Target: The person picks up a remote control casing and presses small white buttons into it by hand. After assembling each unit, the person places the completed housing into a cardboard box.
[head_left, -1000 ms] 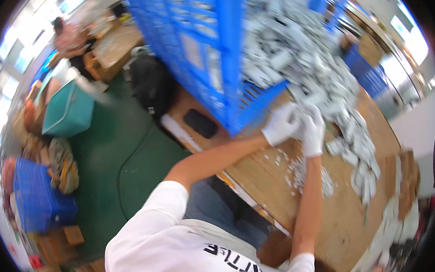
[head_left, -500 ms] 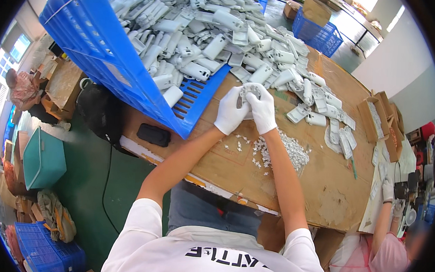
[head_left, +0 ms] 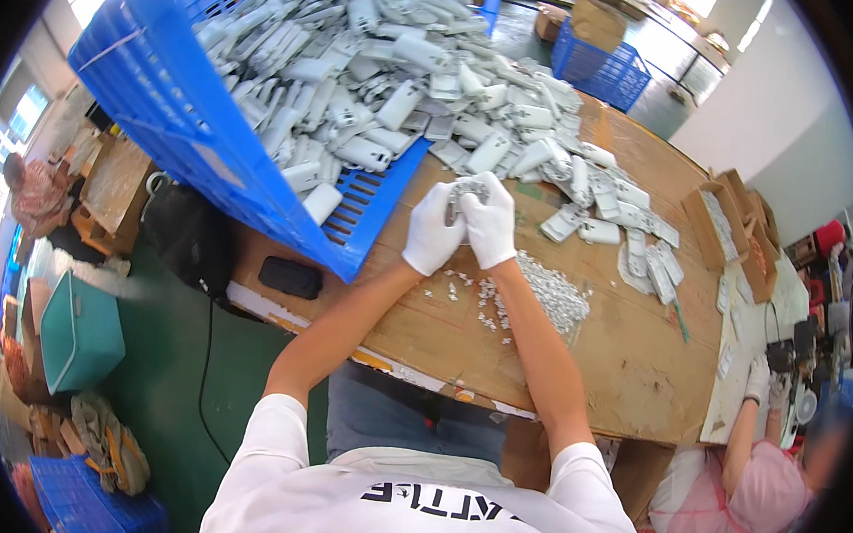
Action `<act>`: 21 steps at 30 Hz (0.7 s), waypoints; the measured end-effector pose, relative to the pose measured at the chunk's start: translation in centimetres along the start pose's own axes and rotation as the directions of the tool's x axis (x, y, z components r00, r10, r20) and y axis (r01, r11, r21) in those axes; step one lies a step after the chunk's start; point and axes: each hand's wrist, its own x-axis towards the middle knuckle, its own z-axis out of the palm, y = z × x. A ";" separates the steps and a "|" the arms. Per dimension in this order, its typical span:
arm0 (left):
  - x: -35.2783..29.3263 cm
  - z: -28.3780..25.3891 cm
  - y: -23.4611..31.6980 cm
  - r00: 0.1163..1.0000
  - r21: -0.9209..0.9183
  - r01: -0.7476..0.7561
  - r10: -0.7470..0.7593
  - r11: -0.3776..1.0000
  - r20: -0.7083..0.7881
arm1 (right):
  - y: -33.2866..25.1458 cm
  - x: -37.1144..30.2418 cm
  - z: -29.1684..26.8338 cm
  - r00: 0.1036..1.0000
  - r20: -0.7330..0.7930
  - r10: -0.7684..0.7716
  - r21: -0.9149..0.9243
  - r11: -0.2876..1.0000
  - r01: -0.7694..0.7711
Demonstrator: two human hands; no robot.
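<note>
Pale grey plastic casing is held just above the bench in the head view I follow from afar, pinched between the white-gloved left hand and right hand, both closed around its sides with the thumbs close together. Beyond them, a heap of similar casings fills a blue crate and spills rightward across the bench, taking up much of the surface beyond the hands. The crate's slatted wall rises tall on my left, near the left hand. Small white pieces lie scattered nearer the wearer; a black pouch rests by the bench edge, and a thin green stick lies right of the pieces. Open cardboard boxes stand at far right, above a co-worker in a pink top, who is cut off toward the dark rim. A teal bin stands on the floor at left.

Gloved fingers cover much of the held casing, and I cannot make out its inner detail. The right forearm hides some small pieces, and the upper edge crops the heap. I cannot tell what the co-worker's hands touch.
</note>
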 end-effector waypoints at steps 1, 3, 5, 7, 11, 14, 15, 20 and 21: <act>0.2 -0.4 0.5 1.000 -0.002 0.000 0.000 1.000 0.001 | -0.5 0.1 0.0 1.000 0.024 -0.008 -0.007 1.000 0.008; 0.1 -0.8 0.9 0.997 0.013 0.061 -0.061 0.998 0.042 | -1.9 -0.5 -0.2 0.999 0.044 0.003 0.021 1.000 -0.004; -0.2 -0.7 1.9 0.998 0.005 0.025 -0.026 1.000 0.061 | -2.1 -1.2 -1.1 0.998 0.054 0.017 0.061 0.998 -0.020; -0.2 -0.2 4.7 0.995 -0.006 -0.091 0.091 0.996 0.044 | -3.5 -2.4 -2.3 1.000 -0.030 -0.005 0.002 1.000 0.005; -1.9 -0.6 10.7 0.991 -0.077 -0.075 0.083 0.994 0.109 | -8.4 -6.5 -4.4 0.987 -0.160 0.004 -0.022 1.000 -0.008; -3.1 -1.3 15.3 0.963 -0.151 -0.011 0.051 0.988 0.264 | -10.5 -10.5 -6.9 0.983 -0.173 0.060 0.087 0.995 -0.045; -3.0 -1.0 15.8 0.964 -0.165 0.000 0.043 0.986 0.262 | -10.6 -11.2 -7.7 0.984 -0.171 0.050 0.128 0.991 -0.028; -3.3 -1.4 16.7 0.955 -0.215 0.242 -0.193 0.946 0.226 | -12.2 -15.8 -9.6 0.984 -0.129 0.125 0.247 0.965 -0.090; -3.4 -1.4 16.9 0.949 -0.180 0.257 -0.213 0.950 0.233 | -12.1 -16.6 -9.9 0.984 -0.129 0.126 0.252 0.963 -0.090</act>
